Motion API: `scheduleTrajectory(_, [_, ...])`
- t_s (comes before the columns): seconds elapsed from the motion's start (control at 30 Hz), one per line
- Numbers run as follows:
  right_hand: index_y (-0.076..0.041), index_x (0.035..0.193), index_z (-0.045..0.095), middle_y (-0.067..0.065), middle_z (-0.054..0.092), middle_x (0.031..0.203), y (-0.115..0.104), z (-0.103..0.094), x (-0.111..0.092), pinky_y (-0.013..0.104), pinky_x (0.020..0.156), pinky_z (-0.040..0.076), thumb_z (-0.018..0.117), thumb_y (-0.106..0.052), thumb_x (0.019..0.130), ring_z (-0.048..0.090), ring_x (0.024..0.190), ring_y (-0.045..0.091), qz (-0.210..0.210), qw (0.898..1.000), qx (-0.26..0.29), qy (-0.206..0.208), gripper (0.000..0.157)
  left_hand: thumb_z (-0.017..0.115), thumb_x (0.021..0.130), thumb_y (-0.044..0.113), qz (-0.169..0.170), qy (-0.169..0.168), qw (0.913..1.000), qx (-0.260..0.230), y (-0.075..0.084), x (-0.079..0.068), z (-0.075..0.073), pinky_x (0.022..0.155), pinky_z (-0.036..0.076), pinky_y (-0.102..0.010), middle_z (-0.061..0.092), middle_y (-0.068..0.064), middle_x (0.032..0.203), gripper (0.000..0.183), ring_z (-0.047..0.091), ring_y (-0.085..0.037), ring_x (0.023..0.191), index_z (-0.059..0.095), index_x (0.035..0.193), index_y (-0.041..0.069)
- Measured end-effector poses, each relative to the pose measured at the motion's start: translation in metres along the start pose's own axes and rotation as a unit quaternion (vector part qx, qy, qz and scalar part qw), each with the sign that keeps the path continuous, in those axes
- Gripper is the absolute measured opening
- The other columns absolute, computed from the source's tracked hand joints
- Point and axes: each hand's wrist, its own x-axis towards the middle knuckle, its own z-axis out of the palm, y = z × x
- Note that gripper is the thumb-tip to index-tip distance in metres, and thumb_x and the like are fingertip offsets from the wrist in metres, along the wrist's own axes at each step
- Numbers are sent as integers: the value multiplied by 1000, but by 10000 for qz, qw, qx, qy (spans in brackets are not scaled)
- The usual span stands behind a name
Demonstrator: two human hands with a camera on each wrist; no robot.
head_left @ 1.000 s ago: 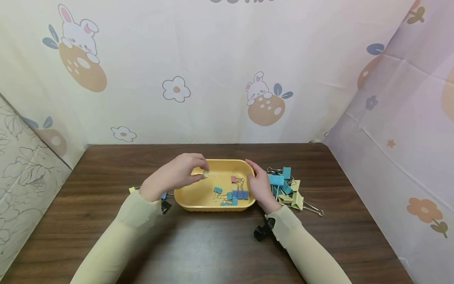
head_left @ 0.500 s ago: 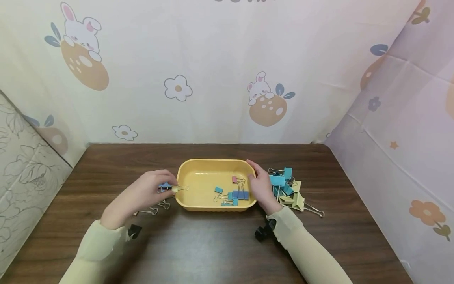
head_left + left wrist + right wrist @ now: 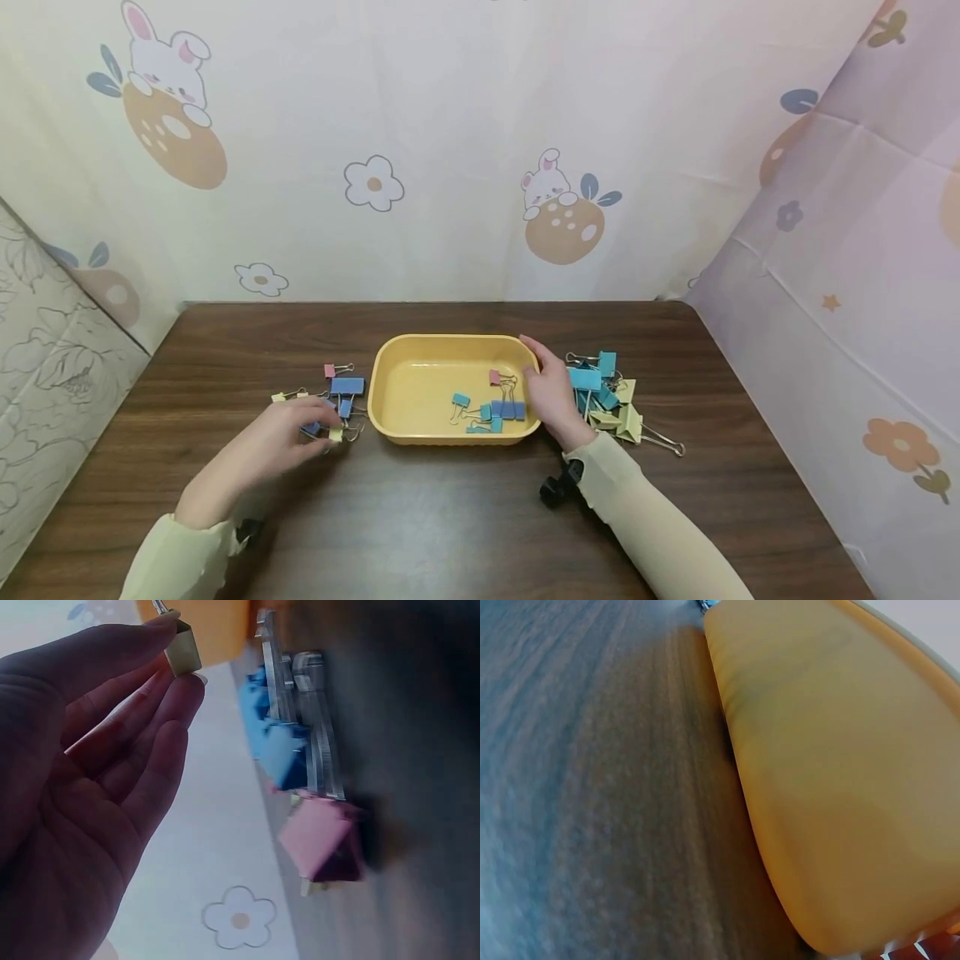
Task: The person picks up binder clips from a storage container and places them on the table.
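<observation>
Brown tabletop [image 3: 420, 517] bears a yellow tray [image 3: 412, 404] holding binder clips [image 3: 510, 410].

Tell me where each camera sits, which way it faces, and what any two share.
Head: worn on the head, facing forward and down at the table, the yellow tray and the patterned cloth behind; the left hand, right hand and sleeves show.
Left wrist: worn there, facing past the left hand at the small yellow clip it pinches; a blurred pink clip lies beyond.
Right wrist: worn there, facing the tray's outer wall and the table; no hand is plainly visible.
Shared: head and left wrist both show the pinched clip.
</observation>
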Motion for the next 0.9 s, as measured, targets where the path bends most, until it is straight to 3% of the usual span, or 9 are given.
scheduleTrajectory(0.3, [-16, 149, 47, 8, 46, 149, 0, 0, 0, 43, 103, 43, 44, -1, 101, 51, 128, 24, -38, 10000, -37, -8, 50, 81, 79, 4, 167, -356, 9992, -75, -7, -14, 12, 77, 54, -37, 67, 8, 96, 20, 63, -11, 88, 75, 94, 14])
scheduleTrajectory(0.5, [-17, 149, 47, 7, 47, 149, 1, 0, 1, 43, 103, 43, 44, 0, 101, 51, 128, 24, -35, 10000, -78, 15, 51, 81, 77, 5, 188, -346, 9990, 218, -8, -18, 18, 79, 50, -40, 67, 8, 96, 22, 62, -13, 89, 75, 96, 14])
scheduleTrajectory(0.73, [-15, 149, 47, 7, 46, 149, -1, 0, 0, 42, 98, 45, 44, 1, 100, 53, 125, 25, 24, 9999, -95, 41, 51, 82, 78, 8, 71, -321, 9990, 303, -5, -17, 18, 84, 48, -46, 66, 9, 97, 25, 62, -12, 91, 75, 100, 16])
scheduleTrajectory(0.9, [-14, 149, 46, 8, 46, 150, -1, 0, 0, 41, 96, 46, 43, 1, 100, 54, 124, 26, 1, 9999, -101, 23, 51, 81, 81, 12, -140, -364, 9991, 136, -2, -9, 13, 78, 53, -38, 66, 10, 95, 19, 62, -11, 88, 74, 98, 17])
